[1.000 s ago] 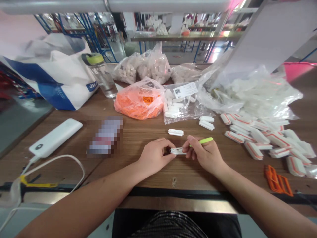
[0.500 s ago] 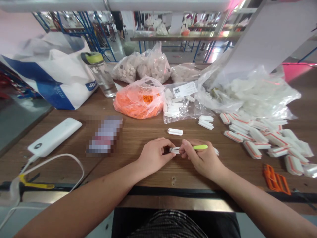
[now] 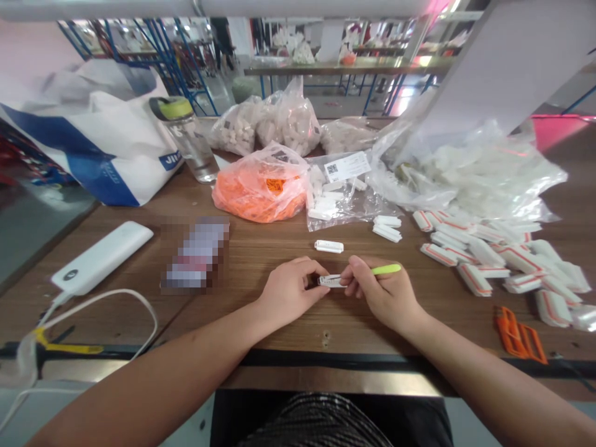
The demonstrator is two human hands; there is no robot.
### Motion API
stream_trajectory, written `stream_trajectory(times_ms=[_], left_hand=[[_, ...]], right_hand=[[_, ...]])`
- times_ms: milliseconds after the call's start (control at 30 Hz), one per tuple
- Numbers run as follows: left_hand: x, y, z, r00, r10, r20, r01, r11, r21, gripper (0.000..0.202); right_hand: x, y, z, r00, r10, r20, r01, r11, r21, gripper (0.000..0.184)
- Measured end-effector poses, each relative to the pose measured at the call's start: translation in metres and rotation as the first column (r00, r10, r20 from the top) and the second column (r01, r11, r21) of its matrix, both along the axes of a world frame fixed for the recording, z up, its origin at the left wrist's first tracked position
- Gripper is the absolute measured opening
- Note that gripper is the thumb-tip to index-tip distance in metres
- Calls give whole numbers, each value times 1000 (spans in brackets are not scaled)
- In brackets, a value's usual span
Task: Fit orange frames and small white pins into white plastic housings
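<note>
My left hand (image 3: 293,287) pinches the left end of a small, narrow white plastic piece (image 3: 329,281) with slots along it, low over the wood table. My right hand (image 3: 379,292) is closed round a slim tool with a lime-green handle (image 3: 387,269). Its thin tip lies over the white piece, pointing left; fingers hide its middle, so I cannot tell its exact kind. Just beyond my hands sits another white plastic piece (image 3: 329,246). Two more white pieces (image 3: 387,228) lie farther back to the right.
Orange parts fill a clear bag (image 3: 261,192); a labelled bag (image 3: 347,205) holds white pieces. On the right are many orange-trimmed white pieces (image 3: 479,279) and orange frames (image 3: 519,335). A power bank (image 3: 103,256), a blurred phone (image 3: 198,254) and a bottle (image 3: 193,149) stand left.
My right hand and the green-handled tool have shifted slightly to the right, uncovering more of the white piece. My left hand keeps its pinch in nearly the same place.
</note>
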State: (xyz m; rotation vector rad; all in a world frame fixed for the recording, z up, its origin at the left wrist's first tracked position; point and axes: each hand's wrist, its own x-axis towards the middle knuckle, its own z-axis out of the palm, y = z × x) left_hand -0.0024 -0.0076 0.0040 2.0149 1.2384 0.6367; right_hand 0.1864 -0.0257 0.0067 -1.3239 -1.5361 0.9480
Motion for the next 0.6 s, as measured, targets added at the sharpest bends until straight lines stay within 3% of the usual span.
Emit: stream_trajectory(times_ms=[600], left_hand=[[-1, 1, 0, 1000, -13, -3, 13, 1000, -3, 11]], right_hand=[[1, 3, -1, 995, -30, -98, 20, 994, -104, 46]])
